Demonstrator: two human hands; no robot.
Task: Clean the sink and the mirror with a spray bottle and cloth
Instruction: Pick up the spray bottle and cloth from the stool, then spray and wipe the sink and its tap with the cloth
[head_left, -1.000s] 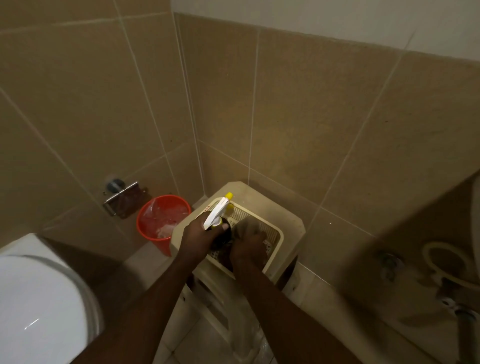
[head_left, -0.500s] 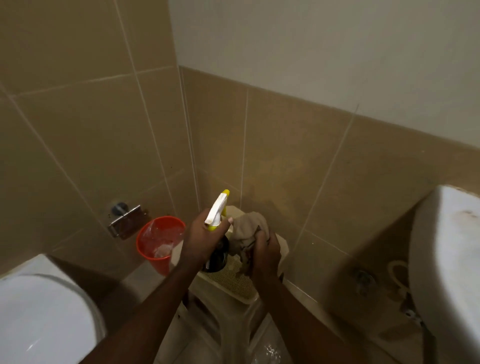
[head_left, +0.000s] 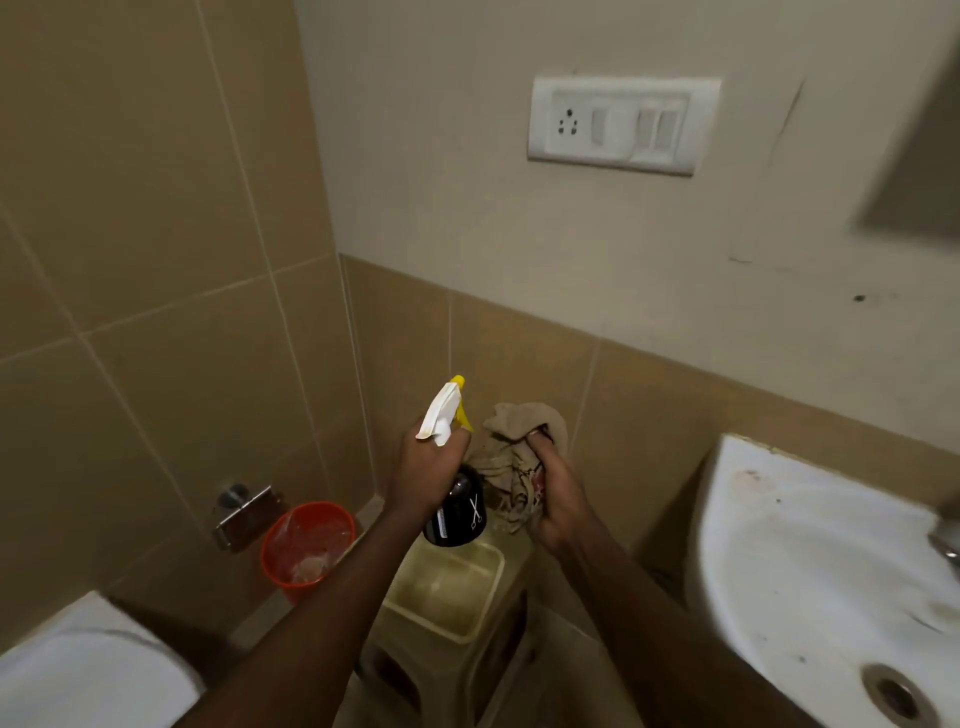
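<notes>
My left hand (head_left: 434, 467) grips a spray bottle (head_left: 457, 512) with a dark body, a white trigger head and a yellow nozzle, held upright above a cream basket. A crumpled beige cloth (head_left: 519, 447) is bunched in my right hand (head_left: 558, 493), just right of the bottle. The white sink (head_left: 810, 566) hangs on the wall at the lower right, stained, with its drain showing. A blurred corner of the mirror (head_left: 919, 156) shows at the top right edge.
A cream basket (head_left: 447, 592) sits on a plastic stool (head_left: 467, 670) below my hands. An orange bin (head_left: 306, 545) stands in the corner under a metal paper holder (head_left: 244, 512). The white toilet (head_left: 88, 675) is at the lower left. A switch plate (head_left: 621, 124) is on the wall.
Both hands have lifted the bottle and the cloth up out of the basket. My view has risen and turned right, bringing the sink, switch plate and mirror corner into sight.
</notes>
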